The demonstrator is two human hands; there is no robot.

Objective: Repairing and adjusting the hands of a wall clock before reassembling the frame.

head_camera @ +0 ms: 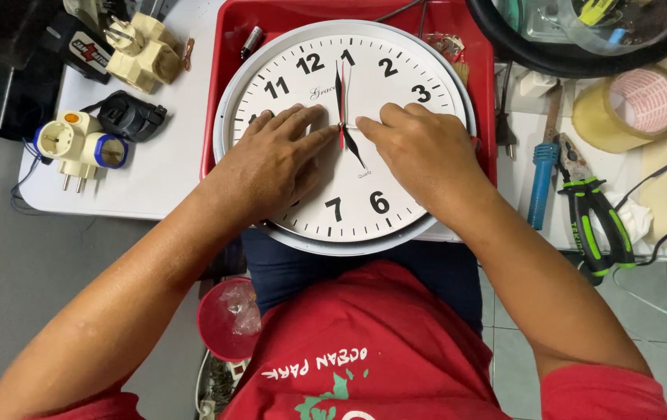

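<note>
A round white wall clock (364, 70) with black numerals and a silver rim lies face up on a red tray (232, 31). Its glass cover seems to be off, and the black hour and minute hands and red second hand (342, 93) meet at the centre. My left hand (271, 159) lies flat on the left half of the dial, its fingertips reaching the centre hub. My right hand (423, 152) rests on the right half, fingertips pinching near the hub. Neither hand lifts anything.
On the white table to the left lie cream plug adapters (143, 50), a white multi-socket adapter (77, 144) and a black plug (131, 117). On the right are a blue-handled tool (539, 183), green-black pliers (594, 222) and a tape roll (633, 105). A red bowl (224, 319) sits below.
</note>
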